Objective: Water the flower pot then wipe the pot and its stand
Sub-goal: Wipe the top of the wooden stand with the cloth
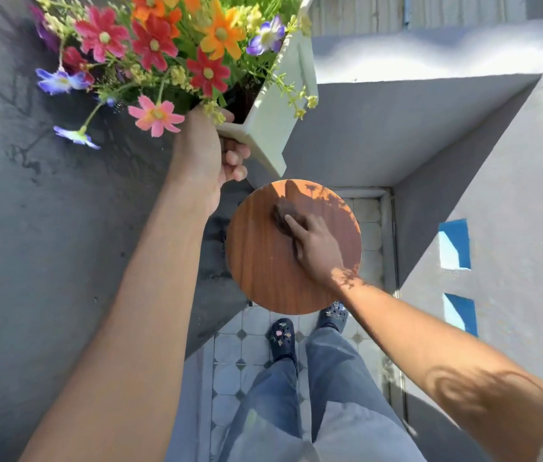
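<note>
My left hand [211,155] grips the near corner of a pale green square flower pot [276,128] and holds it up in the air, tilted, above and left of the stand. Red, orange, pink and purple flowers [163,45] spill out of it. Below stands a round brown wooden stand [263,271]. My right hand [316,245] presses a dark brown cloth [283,211] flat on the stand's top, fingers laid over it.
A dark grey ledge [46,228] runs along the left. A white-grey wall [496,195] with blue painted shapes [455,245] closes the right side and back corner. My legs and dark clogs [281,338] stand on pale tiled floor [230,378] just behind the stand.
</note>
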The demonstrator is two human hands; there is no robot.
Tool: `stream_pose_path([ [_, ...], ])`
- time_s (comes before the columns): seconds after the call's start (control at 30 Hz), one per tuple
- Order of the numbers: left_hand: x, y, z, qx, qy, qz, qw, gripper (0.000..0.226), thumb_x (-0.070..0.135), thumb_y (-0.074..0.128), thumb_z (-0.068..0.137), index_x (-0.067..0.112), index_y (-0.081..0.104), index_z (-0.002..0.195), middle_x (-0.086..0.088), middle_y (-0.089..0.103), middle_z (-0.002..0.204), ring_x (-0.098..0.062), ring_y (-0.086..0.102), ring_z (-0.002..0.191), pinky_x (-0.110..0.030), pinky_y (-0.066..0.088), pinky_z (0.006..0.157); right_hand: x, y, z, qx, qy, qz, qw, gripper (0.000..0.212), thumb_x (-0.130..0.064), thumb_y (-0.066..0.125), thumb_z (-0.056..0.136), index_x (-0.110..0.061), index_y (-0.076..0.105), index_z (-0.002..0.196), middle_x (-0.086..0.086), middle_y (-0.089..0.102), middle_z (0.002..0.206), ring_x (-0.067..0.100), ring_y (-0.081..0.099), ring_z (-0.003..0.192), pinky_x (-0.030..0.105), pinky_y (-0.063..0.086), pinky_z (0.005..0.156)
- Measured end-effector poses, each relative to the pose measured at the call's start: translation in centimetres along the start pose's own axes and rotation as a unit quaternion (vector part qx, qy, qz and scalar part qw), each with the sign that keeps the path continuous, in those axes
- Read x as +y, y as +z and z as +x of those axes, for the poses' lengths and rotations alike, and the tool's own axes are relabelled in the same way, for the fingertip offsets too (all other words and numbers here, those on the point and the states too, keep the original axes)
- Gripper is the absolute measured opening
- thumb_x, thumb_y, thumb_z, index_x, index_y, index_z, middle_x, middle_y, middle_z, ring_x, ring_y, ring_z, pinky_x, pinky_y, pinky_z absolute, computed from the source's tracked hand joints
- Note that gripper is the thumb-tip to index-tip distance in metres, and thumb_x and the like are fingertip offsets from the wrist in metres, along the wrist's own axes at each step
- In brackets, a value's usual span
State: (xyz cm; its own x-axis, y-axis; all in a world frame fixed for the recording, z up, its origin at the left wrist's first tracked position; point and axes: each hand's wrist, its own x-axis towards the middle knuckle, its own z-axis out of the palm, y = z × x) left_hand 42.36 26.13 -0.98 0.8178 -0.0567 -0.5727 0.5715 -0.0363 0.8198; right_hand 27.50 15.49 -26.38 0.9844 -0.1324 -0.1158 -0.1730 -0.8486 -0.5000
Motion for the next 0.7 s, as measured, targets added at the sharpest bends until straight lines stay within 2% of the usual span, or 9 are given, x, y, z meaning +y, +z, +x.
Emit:
stream_pose_path([
  [0.1, 0.0, 0.5, 0.1, 0.005, 0.002, 0.008, 1.000, 0.023, 0.008, 0.032, 0.088, 0.014, 0.046, 0.071, -0.006, 0.047, 0.050, -0.015, 0.033, 0.043, -0.024, 0.024, 0.042, -5.0, 2.9, -4.7, -0.071, -0.117, 0.023, 0.990, 0.051, -0.016, 0.058, 0.086, -0.020, 0.050, 0.137, 0.007, 0.054, 0.119, 0.029, 0.051, 0.101, 0.040, 0.057, 0.069],
  [0.2, -0.1, 0.9, 0.2, 0.012, 0.006, 0.011, 1.000, 0.022, 0.009, 0.031, 0.089, 0.014, 0.046, 0.073, -0.005, 0.048, 0.048, -0.014, 0.034, 0.043, -0.023, 0.027, 0.041, -8.0, 4.9, -6.0, -0.157, -0.186, 0.030, 0.970, 0.060, -0.004, 0.059, 0.083, -0.021, 0.047, 0.140, 0.007, 0.051, 0.121, 0.028, 0.048, 0.101, 0.039, 0.055, 0.071],
  [0.3, -0.2, 1.1, 0.4, 0.012, -0.006, 0.004, 1.000, 0.022, 0.009, 0.033, 0.088, 0.013, 0.045, 0.070, -0.004, 0.045, 0.046, -0.015, 0.033, 0.042, -0.023, 0.026, 0.041, -7.1, 4.2, -2.4, -0.140, -0.215, 0.021, 0.966, 0.055, -0.009, 0.057, 0.087, -0.024, 0.048, 0.139, 0.004, 0.050, 0.121, 0.027, 0.046, 0.102, 0.040, 0.052, 0.073],
  [0.37, -0.3, 1.0, 0.5, 0.008, -0.010, 0.002, 1.000, 0.021, 0.009, 0.034, 0.088, 0.012, 0.045, 0.070, -0.005, 0.045, 0.048, -0.015, 0.032, 0.042, -0.023, 0.026, 0.041, -4.9, 2.5, 1.4, -0.097, -0.156, 0.013, 0.983, 0.055, -0.009, 0.055, 0.088, -0.025, 0.048, 0.140, 0.004, 0.051, 0.120, 0.027, 0.046, 0.104, 0.041, 0.053, 0.075],
  [0.43, -0.5, 0.8, 0.5, 0.010, -0.004, -0.002, 1.000, 0.020, 0.009, 0.033, 0.087, 0.012, 0.045, 0.071, -0.006, 0.047, 0.047, -0.015, 0.032, 0.042, -0.023, 0.026, 0.041, -2.2, 0.3, 5.4, -0.024, -0.032, 0.028, 0.999, 0.051, -0.011, 0.052, 0.088, -0.025, 0.050, 0.136, 0.006, 0.052, 0.118, 0.028, 0.048, 0.107, 0.042, 0.055, 0.077],
  [0.53, -0.6, 0.7, 0.2, 0.010, 0.001, -0.004, 1.000, 0.019, 0.009, 0.033, 0.088, 0.013, 0.044, 0.074, -0.006, 0.048, 0.048, -0.015, 0.032, 0.043, -0.023, 0.026, 0.041, 0.2, -1.3, 8.7, 0.063, 0.120, 0.041, 0.990, 0.042, -0.016, 0.044, 0.088, -0.024, 0.056, 0.126, 0.011, 0.055, 0.112, 0.032, 0.050, 0.104, 0.043, 0.054, 0.075],
  [0.6, -0.7, 0.8, 0.0, 0.010, 0.001, -0.005, 1.000, 0.018, 0.009, 0.033, 0.089, 0.012, 0.045, 0.076, -0.006, 0.047, 0.050, -0.015, 0.032, 0.043, -0.023, 0.026, 0.041, -1.1, -0.7, 8.6, 0.060, 0.134, 0.036, 0.989, 0.044, -0.013, 0.045, 0.088, -0.025, 0.053, 0.130, 0.010, 0.052, 0.116, 0.032, 0.048, 0.108, 0.043, 0.055, 0.074],
  [0.7, -0.8, 1.0, -0.2, 0.010, 0.003, -0.003, 1.000, 0.018, 0.009, 0.033, 0.088, 0.011, 0.045, 0.075, -0.008, 0.046, 0.052, -0.015, 0.032, 0.042, -0.023, 0.026, 0.041, -5.1, 1.4, 6.1, -0.010, 0.048, 0.039, 0.998, 0.060, -0.005, 0.052, 0.087, -0.023, 0.040, 0.143, 0.008, 0.045, 0.129, 0.030, 0.043, 0.117, 0.042, 0.053, 0.078],
])
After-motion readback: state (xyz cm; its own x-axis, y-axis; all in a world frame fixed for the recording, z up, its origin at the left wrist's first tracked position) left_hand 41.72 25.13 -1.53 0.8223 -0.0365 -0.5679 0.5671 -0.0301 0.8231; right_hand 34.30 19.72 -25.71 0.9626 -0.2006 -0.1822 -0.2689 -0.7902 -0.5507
